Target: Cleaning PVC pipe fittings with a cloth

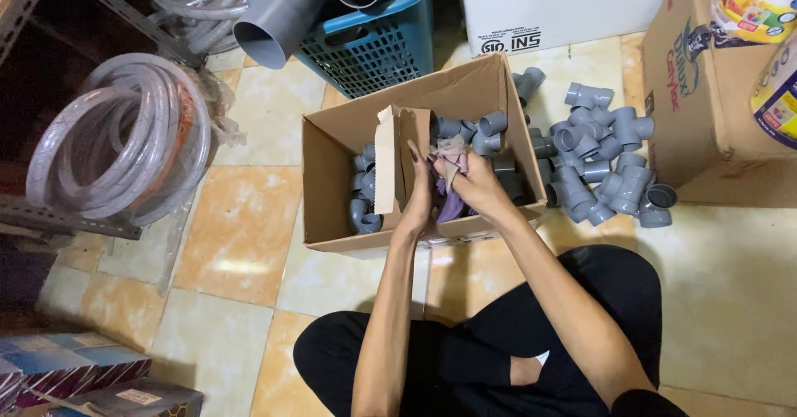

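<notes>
An open cardboard box stands on the tiled floor in front of me, holding several grey plastic pipe elbows. Both my hands are over the box. My right hand grips a purple-and-grey cloth bunched against something I cannot make out. My left hand is pressed against the same bundle from the left, fingers pointing up beside an inner cardboard flap. What lies under the cloth is hidden.
A heap of grey pipe elbows lies on the floor right of the box. A blue basket with large grey pipes stands behind, coiled clear hose on a rack left, cardboard cartons right, flat boxes bottom left.
</notes>
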